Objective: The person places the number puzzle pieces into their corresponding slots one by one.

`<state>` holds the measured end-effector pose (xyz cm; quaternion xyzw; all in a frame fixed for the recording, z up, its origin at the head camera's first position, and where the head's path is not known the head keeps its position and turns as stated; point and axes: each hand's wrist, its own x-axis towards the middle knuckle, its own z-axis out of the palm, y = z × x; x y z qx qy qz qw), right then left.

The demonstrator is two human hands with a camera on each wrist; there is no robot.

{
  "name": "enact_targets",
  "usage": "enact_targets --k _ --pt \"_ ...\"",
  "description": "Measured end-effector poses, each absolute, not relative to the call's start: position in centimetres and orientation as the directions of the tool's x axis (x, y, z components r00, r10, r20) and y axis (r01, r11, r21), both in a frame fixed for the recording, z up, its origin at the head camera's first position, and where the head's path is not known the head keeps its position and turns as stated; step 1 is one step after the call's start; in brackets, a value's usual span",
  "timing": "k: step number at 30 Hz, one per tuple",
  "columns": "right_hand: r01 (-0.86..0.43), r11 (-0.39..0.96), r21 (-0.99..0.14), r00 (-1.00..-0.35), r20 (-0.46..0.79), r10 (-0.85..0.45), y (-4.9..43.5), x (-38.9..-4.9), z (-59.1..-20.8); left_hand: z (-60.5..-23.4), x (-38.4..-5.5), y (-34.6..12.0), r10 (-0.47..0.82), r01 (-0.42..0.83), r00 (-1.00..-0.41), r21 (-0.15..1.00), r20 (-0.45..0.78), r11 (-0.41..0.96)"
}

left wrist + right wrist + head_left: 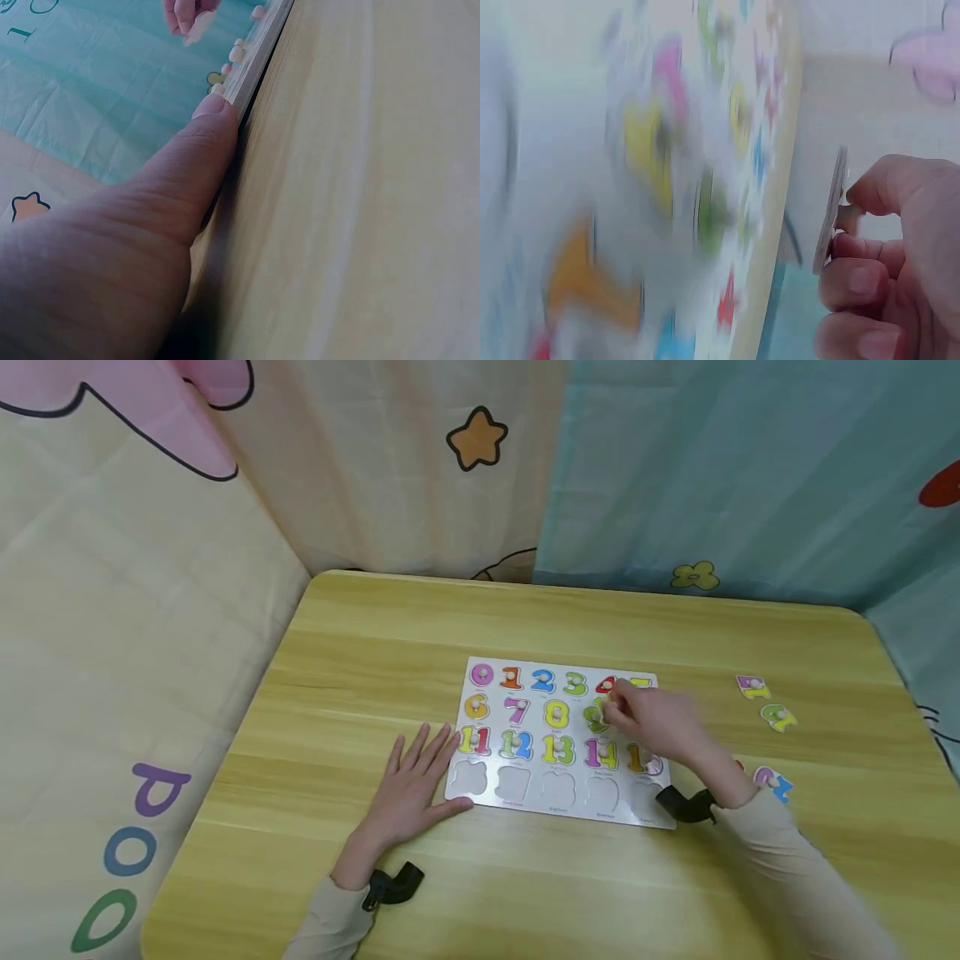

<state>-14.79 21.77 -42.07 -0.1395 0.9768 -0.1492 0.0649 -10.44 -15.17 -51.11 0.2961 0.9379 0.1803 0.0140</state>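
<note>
A white number puzzle board lies on the table, with knobbed number pieces in its upper three rows and bare recesses in the bottom row. My left hand rests spread at the board's left side, its thumb at the lower left corner. Above the board's right part, my right hand pinches a puzzle piece by its knob between thumb and fingers. That piece is edge-on in the right wrist view, so its number cannot be read. Part of the board's right side is hidden beneath the right hand.
Loose number pieces lie right of the board: a purple and yellow piece, a green and yellow one, and a purple and blue one beside the right sleeve. Patterned curtains hang behind the wooden table.
</note>
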Motion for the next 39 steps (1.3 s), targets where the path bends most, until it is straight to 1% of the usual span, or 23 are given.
enact_targets --k 4,8,12,18,26,34,39 --pt "-0.370 0.879 -0.302 -0.924 0.018 -0.382 17.2 -13.4 -42.8 -50.9 -10.5 -15.1 0.558 0.550 -0.825 0.344 0.086 0.761" --pt "-0.453 0.846 -0.282 -0.888 0.068 -0.454 13.3 -12.4 -44.1 -50.8 -10.5 -15.2 0.563 0.555 -0.822 0.341 0.083 0.759" --pt "-0.492 0.830 -0.263 -0.867 0.057 -0.496 10.0 -12.0 -45.2 -50.8 -10.5 -15.2 0.563 0.550 -0.823 0.342 0.072 0.762" --pt "-0.521 0.827 -0.210 -0.845 -0.006 -0.534 6.4 -11.8 -46.0 -50.7 -10.5 -15.2 0.565 0.550 -0.823 0.339 0.063 0.763" --pt "-0.540 0.824 -0.170 -0.831 -0.045 -0.554 4.0 -11.4 -46.4 -50.7 -10.5 -15.2 0.572 0.561 -0.817 0.335 0.074 0.757" --pt "-0.527 0.829 -0.187 -0.830 -0.099 -0.549 3.5 -11.3 -46.1 -50.7 -10.5 -15.2 0.574 0.558 -0.817 0.336 0.062 0.758" --pt "-0.530 0.827 -0.186 -0.829 -0.094 -0.552 3.6 -11.3 -46.1 -50.6 -10.5 -15.2 0.570 0.552 -0.820 0.339 0.053 0.762"
